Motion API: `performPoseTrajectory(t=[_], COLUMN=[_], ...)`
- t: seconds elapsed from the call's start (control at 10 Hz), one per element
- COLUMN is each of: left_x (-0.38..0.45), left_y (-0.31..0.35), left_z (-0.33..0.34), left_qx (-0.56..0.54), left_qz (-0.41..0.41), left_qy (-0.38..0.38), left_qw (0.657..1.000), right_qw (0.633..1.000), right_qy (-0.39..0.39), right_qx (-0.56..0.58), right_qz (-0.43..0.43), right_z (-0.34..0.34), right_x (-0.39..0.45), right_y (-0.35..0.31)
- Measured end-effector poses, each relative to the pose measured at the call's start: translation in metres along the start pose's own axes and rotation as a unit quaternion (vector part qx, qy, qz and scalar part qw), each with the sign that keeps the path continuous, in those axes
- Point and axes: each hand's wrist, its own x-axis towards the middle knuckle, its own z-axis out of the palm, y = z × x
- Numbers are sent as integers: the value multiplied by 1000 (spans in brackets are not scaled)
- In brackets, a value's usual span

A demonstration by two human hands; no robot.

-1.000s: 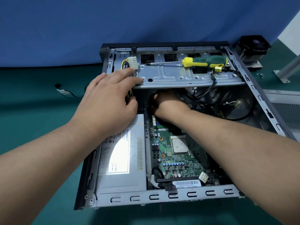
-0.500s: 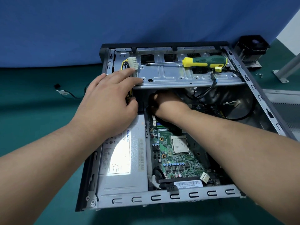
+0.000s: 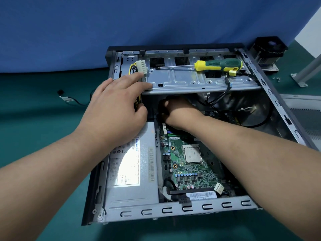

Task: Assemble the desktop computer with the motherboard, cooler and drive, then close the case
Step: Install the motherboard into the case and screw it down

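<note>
The open grey sheet-metal computer case (image 3: 175,208) holds a silver boxy power supply (image 3: 132,185) on its left and a green motherboard (image 3: 189,171) beside it. The left hand (image 3: 114,108) rests straight fingers on the stamped steel drive bracket (image 3: 199,82). The right hand (image 3: 177,110) reaches beneath that bracket above the motherboard; its grip is hidden. A green-and-yellow screwdriver (image 3: 217,65) lies on the bracket.

Scene bright, evenly lit from above. Strong glare patch on power supply label (image 3: 127,168) at 7 o'clock, text there washed out. Soft shadow under drive bracket (image 3: 199,80); right hand (image 3: 177,110) sits in that dark pocket, fingers hard to read. Wide-angle bowing at edges: forearms stretched at 4 and 8 o'clock. Centre sharp, corners slightly soft.
</note>
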Motion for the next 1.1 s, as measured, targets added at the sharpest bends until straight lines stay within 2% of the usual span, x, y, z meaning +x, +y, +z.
performPoseTrajectory(t=[1.1], left_x=[-2], left_y=[-2], left_z=[1], left_qx=[2], left_qz=[4], left_qy=[0], left_qw=[1000], right_qw=[999], right_qy=[-2], right_qx=[-32], right_qz=[-16], right_z=[2], right_x=[-2], right_y=[-1])
